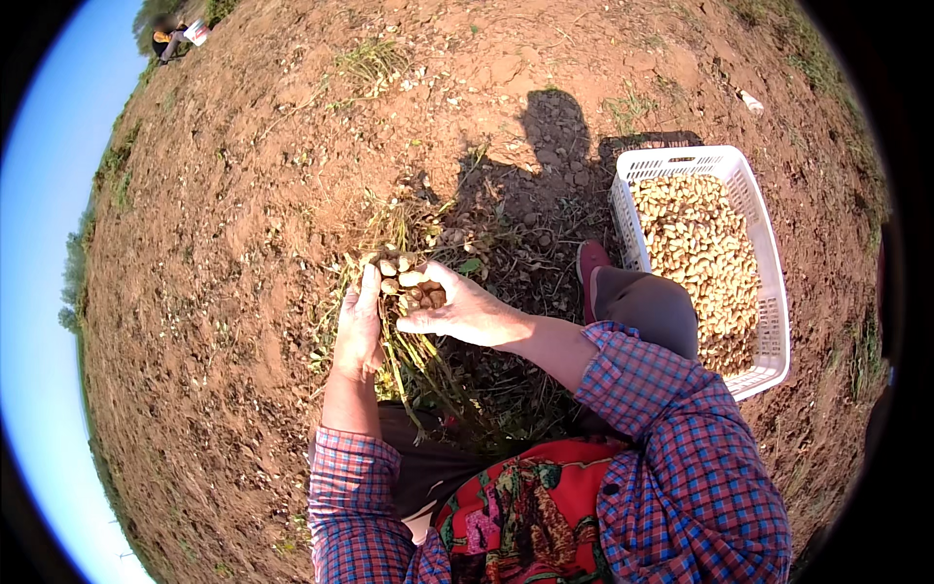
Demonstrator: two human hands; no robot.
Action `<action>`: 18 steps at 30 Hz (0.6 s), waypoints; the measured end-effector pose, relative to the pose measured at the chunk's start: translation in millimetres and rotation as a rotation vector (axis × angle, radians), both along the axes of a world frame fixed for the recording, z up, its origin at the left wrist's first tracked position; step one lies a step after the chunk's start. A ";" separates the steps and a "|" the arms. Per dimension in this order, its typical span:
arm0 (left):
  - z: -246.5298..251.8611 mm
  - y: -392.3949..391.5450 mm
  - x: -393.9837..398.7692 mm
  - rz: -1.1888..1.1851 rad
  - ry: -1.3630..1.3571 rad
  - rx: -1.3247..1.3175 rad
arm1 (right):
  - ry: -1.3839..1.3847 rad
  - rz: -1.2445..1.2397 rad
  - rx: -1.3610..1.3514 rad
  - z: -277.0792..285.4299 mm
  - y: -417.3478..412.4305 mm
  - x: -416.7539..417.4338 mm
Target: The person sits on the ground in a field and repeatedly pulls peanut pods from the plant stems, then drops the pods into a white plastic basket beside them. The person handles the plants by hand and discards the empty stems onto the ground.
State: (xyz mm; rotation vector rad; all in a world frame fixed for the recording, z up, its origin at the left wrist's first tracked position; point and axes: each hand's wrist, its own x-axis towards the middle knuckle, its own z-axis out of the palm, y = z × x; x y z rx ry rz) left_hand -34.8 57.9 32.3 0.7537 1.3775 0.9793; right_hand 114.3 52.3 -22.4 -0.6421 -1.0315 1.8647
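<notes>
A bunch of pulled peanut plants, its green-yellow stems (414, 352) trailing down towards my lap, is gripped by my left hand (359, 321). Pale peanut pods (410, 279) cluster at the root end, between my two hands. My right hand (467, 305) cups several of these pods, with thumb and fingers curled around them. Whether the pods in its palm are loose or still on the roots, I cannot tell. At my right, beyond my knee, a white plastic crate (775, 292) holds a large heap of peanuts (697, 255).
More peanut plants and dry stems (398, 219) lie on the brown soil just beyond my hands. My red shoe (591, 270) is beside the crate. A white object (750, 102) lies on the soil past it. Far off at upper left, a person (168, 40) sits near a white bucket (196, 33).
</notes>
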 end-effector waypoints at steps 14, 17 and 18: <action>-1.0 2.3 -2.1 -0.090 -0.002 0.045 | 0.019 0.110 -0.232 9.8 6.2 13.5; -13.2 2.7 -10.4 -0.063 -0.060 0.016 | -0.062 0.110 -0.283 19.3 4.6 12.4; -11.8 -0.2 -9.2 -0.136 -0.069 0.078 | -0.101 0.098 -0.312 24.5 2.6 11.7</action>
